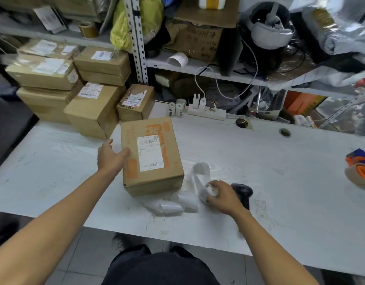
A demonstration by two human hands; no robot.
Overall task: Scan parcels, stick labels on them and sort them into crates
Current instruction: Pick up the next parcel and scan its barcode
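Cardboard parcel [151, 156] with orange print and a white shipping label [150, 152] on top sits near the middle of our tabletop [280, 171], towards its near edge. Our left hand [110, 157] presses against the parcel's left side with fingers relaxed and spread, not curled round it. Our right hand [221, 197] grips a small roll of labels [211, 190], whose loose white strip [177, 202] trails along the near edge beside the parcel. A black scanner [243, 193] lies just behind that hand. More labelled boxes [95, 103] are stacked at the far left corner.
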